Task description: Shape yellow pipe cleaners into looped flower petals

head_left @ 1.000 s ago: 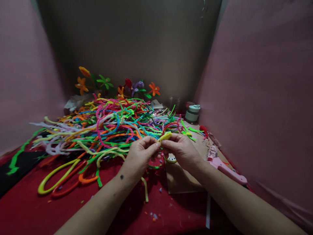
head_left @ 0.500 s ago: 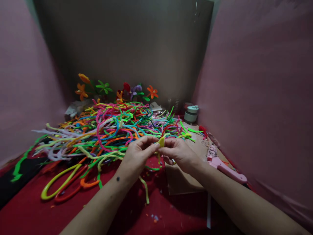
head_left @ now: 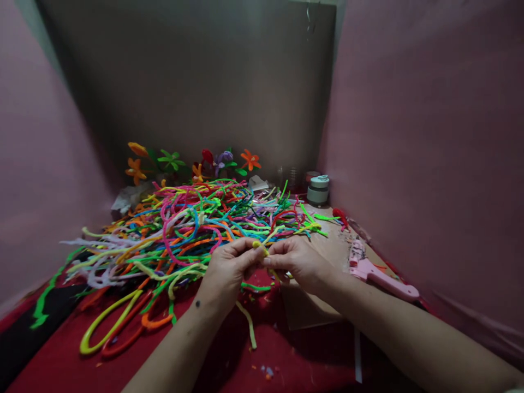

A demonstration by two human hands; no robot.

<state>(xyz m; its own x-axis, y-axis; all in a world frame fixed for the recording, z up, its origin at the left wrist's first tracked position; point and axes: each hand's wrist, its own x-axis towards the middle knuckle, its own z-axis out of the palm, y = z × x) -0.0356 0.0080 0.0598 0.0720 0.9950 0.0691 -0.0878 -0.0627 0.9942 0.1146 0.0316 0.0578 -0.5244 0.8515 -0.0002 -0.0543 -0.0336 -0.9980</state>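
The yellow, fuzzy pipe-cleaner piece (head_left: 261, 248) in the head view is lying between left hand (head_left: 226, 268) and right hand (head_left: 305, 265), both pinching it, neither nearer, its visible length slanting down rightward. Red cloth (head_left: 61, 360) is spreading below; a multicoloured fuzzy-strand heap (head_left: 192, 239) is sprawling beyond, between pink walls (head_left: 426, 136).
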